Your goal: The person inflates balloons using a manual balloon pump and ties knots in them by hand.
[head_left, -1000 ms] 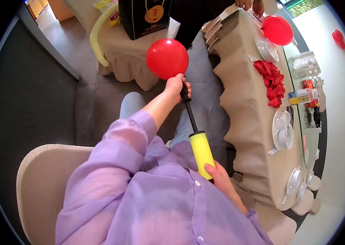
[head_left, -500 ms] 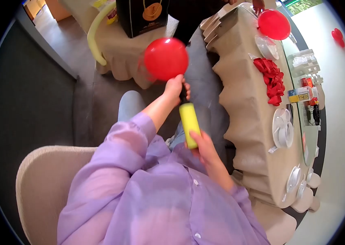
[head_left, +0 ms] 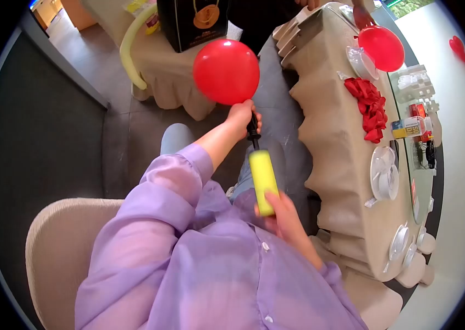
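A round red balloon (head_left: 227,71), inflated, stands above my left hand (head_left: 243,117). That hand is closed around the balloon's neck and the black end of a hand pump (head_left: 262,179). Below it a black rod shows between this end and the yellow barrel. My right hand (head_left: 283,215) grips the lower part of the yellow barrel near my lap, thumb along its side. The fingertips of my left hand are partly hidden behind the pump's end.
At right, a cloth-covered table (head_left: 342,165) holds a crumpled red heap (head_left: 368,110), white rolls (head_left: 388,182) and boxes (head_left: 408,127). Another person's hand (head_left: 362,17) touches a second red balloon (head_left: 382,48). A black bag (head_left: 191,27) and long pale-yellow balloon (head_left: 128,52) are ahead.
The yellow barrel and my right hand have moved down, away from my left hand, baring the rod. The red balloon looks slightly larger. The other person's balloon has shifted down and right.
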A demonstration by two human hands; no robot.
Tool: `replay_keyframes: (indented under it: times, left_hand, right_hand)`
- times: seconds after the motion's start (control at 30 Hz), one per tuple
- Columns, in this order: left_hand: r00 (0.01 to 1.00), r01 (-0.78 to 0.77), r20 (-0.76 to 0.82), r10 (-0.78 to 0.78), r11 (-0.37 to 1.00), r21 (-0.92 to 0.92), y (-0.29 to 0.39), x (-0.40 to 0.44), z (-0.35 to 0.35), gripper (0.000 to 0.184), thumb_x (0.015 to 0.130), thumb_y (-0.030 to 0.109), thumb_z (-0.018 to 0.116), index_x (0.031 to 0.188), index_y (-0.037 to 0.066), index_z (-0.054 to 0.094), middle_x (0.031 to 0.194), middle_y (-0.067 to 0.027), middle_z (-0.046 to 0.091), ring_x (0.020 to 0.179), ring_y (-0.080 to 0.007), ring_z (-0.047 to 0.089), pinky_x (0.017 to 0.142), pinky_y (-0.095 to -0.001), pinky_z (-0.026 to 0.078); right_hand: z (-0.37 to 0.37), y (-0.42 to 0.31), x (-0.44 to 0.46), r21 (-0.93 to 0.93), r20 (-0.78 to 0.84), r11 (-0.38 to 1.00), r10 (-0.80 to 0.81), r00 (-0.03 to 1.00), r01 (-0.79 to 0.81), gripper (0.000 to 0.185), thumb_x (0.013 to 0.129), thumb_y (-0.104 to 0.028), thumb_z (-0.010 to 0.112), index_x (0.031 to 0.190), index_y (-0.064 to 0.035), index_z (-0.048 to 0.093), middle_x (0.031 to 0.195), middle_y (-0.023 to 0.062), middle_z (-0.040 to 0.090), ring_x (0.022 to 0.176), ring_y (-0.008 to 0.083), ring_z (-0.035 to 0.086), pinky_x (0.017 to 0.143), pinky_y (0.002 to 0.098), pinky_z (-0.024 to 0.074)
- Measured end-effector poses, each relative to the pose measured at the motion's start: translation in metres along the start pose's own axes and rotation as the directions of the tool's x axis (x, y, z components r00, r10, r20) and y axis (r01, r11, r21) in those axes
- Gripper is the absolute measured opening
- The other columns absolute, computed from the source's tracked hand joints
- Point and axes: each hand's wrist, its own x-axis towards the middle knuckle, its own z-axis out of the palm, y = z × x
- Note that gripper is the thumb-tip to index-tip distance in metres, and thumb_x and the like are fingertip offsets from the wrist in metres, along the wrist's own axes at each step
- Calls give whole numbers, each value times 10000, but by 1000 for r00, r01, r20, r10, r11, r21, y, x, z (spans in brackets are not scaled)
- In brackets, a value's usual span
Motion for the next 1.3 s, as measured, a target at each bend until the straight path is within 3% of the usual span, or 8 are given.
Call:
replay_keyframes:
  times: [0.07, 0.17, 0.2, 0.57, 0.63, 0.87, 1.1, 1.3]
  left_hand:
    - [1000, -14, 27, 15, 1000, -15, 11, 4, 2, 164, 823, 229, 401, 707, 119, 365, 545, -76, 435, 455, -202, 439, 398, -333, 359]
    - [1000, -11, 6, 11, 995, -100, -5, 5, -2, 154, 818, 219, 399, 707, 119, 363, 544, -80, 432, 446, -203, 431, 396, -332, 356]
    - [1000, -3, 5, 4, 992, -124, -9, 4, -1, 150, 813, 215, 401, 708, 116, 361, 544, -83, 432, 438, -206, 424, 388, -332, 354]
    - [997, -41, 68, 47, 996, -82, -1, 4, 18, 132, 794, 205, 408, 717, 103, 376, 537, -85, 445, 428, -218, 438, 383, -358, 361]
    - [993, -59, 100, 63, 997, -46, -4, 7, 22, 129, 792, 202, 408, 717, 103, 376, 535, -84, 445, 424, -216, 437, 380, -358, 360]
    - [999, -14, 41, 15, 999, -37, 9, 6, 22, 113, 782, 187, 410, 713, 106, 374, 539, -81, 450, 440, -208, 446, 384, -349, 364]
    - [996, -18, 85, 14, 998, 55, 6, -1, 31, 117, 793, 169, 394, 700, 103, 370, 533, -86, 442, 437, -211, 442, 382, -344, 362]
    - [995, -25, 94, 22, 999, 30, 1, 7, 46, 143, 804, 193, 405, 703, 98, 370, 541, -89, 448, 432, -210, 439, 380, -347, 364]
  right_hand:
    - [-25, 46, -21, -108, -8, 964, -246, 969, 244, 280, 838, -275, 492, 993, -43, 466, 703, 37, 563, 452, 41, 428, 352, 175, 260]
    - [-16, 29, -12, -173, -16, 950, -267, 964, 260, 260, 833, -280, 503, 938, -42, 487, 686, 55, 569, 409, 58, 415, 338, 182, 261]
    - [-6, -5, 1, -88, -18, 996, 21, 1000, -22, 263, 832, -283, 506, 936, -41, 489, 680, 52, 566, 413, 59, 416, 338, 183, 261]
    - [-6, -17, -13, 111, 19, 993, -34, 999, 32, 303, 845, -212, 475, 1057, 2, 437, 798, 82, 518, 648, 123, 503, 585, 244, 416]
    - [-7, -21, 27, -187, 29, 981, -40, 999, 45, 336, 843, -197, 439, 1118, -3, 427, 773, 89, 535, 697, 147, 523, 613, 263, 438]
    - [-10, 3, -47, -48, -42, 977, -209, 977, 207, 283, 828, -254, 510, 976, -18, 461, 683, 49, 539, 510, 61, 456, 407, 188, 318]
    - [-6, -12, -5, -8, -8, 999, -53, 999, 53, 316, 838, -222, 494, 1046, 9, 439, 709, 66, 529, 588, 110, 510, 507, 226, 397]
    - [-14, 4, -5, -4, -105, 981, -195, 975, 195, 297, 829, -263, 517, 982, -19, 447, 706, 54, 530, 498, 72, 446, 419, 192, 335]
